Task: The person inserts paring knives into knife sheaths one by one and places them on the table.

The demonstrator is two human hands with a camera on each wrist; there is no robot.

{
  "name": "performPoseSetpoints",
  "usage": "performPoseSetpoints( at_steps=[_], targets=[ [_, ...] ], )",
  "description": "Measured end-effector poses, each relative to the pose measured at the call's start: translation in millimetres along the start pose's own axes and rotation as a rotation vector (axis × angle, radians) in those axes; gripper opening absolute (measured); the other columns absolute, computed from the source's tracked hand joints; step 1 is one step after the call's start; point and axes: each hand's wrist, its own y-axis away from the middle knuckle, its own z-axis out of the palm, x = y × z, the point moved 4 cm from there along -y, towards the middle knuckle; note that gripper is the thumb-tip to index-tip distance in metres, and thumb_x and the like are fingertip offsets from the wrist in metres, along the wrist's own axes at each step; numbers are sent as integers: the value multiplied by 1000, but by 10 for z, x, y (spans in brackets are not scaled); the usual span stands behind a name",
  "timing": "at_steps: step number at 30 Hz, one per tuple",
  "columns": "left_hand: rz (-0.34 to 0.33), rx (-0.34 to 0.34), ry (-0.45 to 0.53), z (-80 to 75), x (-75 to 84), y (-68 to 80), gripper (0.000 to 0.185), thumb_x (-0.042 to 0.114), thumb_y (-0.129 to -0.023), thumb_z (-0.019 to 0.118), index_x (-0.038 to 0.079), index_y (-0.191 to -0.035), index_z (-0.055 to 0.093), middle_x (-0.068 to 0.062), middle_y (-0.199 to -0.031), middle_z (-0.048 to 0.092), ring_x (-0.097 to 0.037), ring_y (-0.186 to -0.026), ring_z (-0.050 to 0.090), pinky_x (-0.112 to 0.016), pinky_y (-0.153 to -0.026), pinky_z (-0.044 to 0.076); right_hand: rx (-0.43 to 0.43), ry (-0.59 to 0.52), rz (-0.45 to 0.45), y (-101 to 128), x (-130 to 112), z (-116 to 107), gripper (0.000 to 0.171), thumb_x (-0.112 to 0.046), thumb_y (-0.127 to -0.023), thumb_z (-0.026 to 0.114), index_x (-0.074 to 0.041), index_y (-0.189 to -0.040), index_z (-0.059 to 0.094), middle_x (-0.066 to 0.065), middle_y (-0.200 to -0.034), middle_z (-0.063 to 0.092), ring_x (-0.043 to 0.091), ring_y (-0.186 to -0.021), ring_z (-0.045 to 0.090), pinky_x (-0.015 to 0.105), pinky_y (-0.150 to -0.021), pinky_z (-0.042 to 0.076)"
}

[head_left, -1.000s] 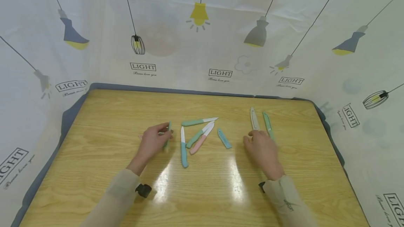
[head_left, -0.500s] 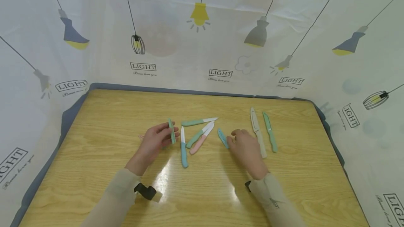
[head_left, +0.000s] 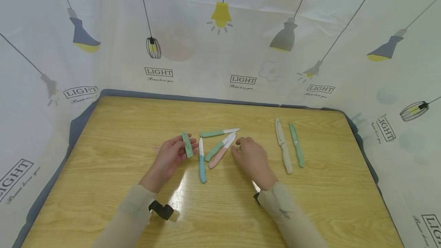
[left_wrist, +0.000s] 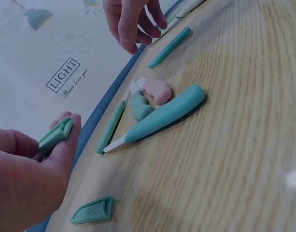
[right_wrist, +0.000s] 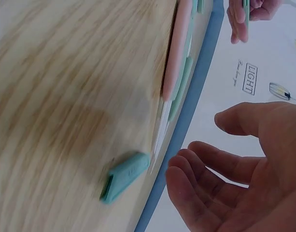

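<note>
My left hand pinches a light green knife sheath between thumb and fingers, raised over the table. Under that hand another green sheath lies on the wood, and a pink piece peeks out beside it. My right hand hovers with loosely bent fingers and nothing between them, above a blue sheath that it hides in the head view. Between the hands lie a blue-handled knife, a pink-handled knife and two green-handled knives, all with bare white blades.
On the right, a cream knife and a green knife lie side by side, both with covered blades. A patterned cloth wall borders the wooden table at the back and sides.
My right hand has moved left, from the cream knife to over the blue sheath. My left hand has turned the green sheath so its broad face shows.
</note>
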Motion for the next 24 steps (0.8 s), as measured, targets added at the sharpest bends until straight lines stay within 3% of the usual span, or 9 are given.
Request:
performPoseSetpoints(
  at_steps=[7,12,19,24],
  targets=[
    [15,61,75,-43,30,5,46,9,-111,41,-8,-154,36,-30,-150,48,-19,-116,68,-36,-105,54,-12,-3,-91,13,-266,144,30,-28,-103,63,-1,-114,73,12,-101,69,21,-77,64,39,-67,59],
    [61,106,42,-70,63,30,47,9,-111,48,-9,-153,38,-29,-148,51,-22,-122,66,-33,-103,55,-13,24,-162,10,-426,253,25,-24,-103,63,-2,-109,73,7,-95,67,18,-81,60,34,-65,56],
    [93,115,38,-85,71,62,46,6,-111,47,-11,-152,37,-30,-149,49,-28,-130,61,-33,-105,53,20,55,-190,-120,-538,258,33,-26,-105,62,2,-121,69,13,-107,67,25,-90,64,37,-74,60],
    [110,145,71,-115,64,68,44,4,-110,46,-12,-151,38,-30,-148,50,-23,-123,66,-32,-104,54,66,127,-274,-270,-612,239,25,-18,-104,64,3,-116,69,14,-102,66,25,-83,62,33,-70,58]
  ],
)
